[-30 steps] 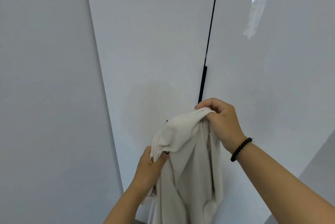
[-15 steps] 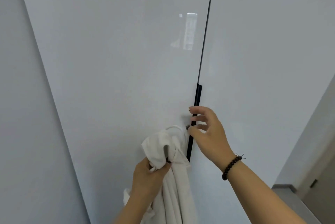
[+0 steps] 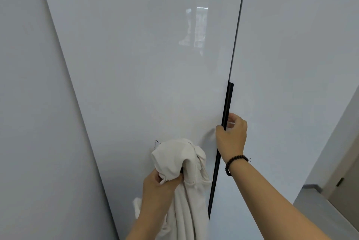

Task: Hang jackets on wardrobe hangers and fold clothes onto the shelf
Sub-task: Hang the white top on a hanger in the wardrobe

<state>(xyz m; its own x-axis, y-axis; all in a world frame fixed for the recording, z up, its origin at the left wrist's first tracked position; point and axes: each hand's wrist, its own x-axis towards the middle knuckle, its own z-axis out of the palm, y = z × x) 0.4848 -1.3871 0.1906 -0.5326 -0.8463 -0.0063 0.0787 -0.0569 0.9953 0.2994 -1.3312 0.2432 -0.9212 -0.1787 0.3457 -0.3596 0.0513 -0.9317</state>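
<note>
- Wardrobe (image 3: 147, 76) doors are both closed; the black handle strip (image 3: 227, 103) runs vertically along the seam between them, its long axis up-down, reaching from above my right hand down past the garment.
- Right hand (image 3: 231, 138) is at that strip: thumb on its left side, fingers curled round its right edge. I read this as a grip on the handle, ready to pull.
- Left hand (image 3: 158, 187) is clenched on a bunched cream garment (image 3: 186, 173), held near me, just left of the strip and lower than the right hand; the rest hangs down out of view.
- Judgement: the door must swing toward me, so the garment, hanging near the seam, may need shifting left to stay clear.
</note>
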